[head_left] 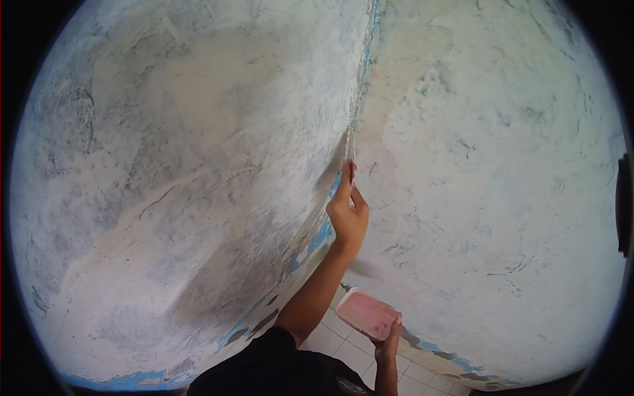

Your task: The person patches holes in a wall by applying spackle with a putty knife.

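Observation:
Two rough plastered walls meet in a corner seam (360, 99), with ragged, pale filler along it and blue paint showing through. My left hand (349, 214) reaches up to this seam, its fingers pinched together and touching it. A thin, reddish edge shows at the fingertips, too small to name. Lower down, my right hand (389, 338) grips a shallow, rectangular pink tray (367, 313) from below, thumb over its side. The tray has a whitish rim, and a darker pink smear lies inside near the thumb.
The left wall (198, 119) carries grey and white patches; the right wall (475, 171) is paler with dark scuffs. Blue and grey flaking paint runs along both wall bottoms. White floor tiles (323, 340) show below. A dark object (623, 204) stands at the far right edge.

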### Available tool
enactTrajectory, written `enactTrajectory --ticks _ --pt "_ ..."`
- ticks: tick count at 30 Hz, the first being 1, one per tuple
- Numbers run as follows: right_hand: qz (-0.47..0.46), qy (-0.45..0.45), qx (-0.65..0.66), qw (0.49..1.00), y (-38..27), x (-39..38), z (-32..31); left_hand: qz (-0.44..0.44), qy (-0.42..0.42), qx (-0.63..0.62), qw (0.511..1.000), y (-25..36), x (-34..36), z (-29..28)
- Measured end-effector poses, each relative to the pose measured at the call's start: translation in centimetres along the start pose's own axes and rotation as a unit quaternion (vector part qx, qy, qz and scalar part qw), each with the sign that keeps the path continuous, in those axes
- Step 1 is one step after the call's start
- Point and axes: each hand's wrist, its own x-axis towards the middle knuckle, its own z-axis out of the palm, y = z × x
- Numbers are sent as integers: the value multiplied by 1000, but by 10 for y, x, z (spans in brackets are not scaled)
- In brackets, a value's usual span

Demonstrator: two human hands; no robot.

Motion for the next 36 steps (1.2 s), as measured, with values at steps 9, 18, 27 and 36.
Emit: enactTrajectory --ticks 9,18,27,36 --pt "-4 19 11 1000 15 -13 4 38 36 51 997 -13 4 28" --pt "-3 44 -4 999 11 -9 -25 77 -37 31 996 19 -47 31" --pt "-1 36 9 999 4 -16 -4 56 37 114 991 -19 -30 42" --pt "30 -9 -13 999 23 5 -8 -25 -235 -50 970 9 -126 -23"
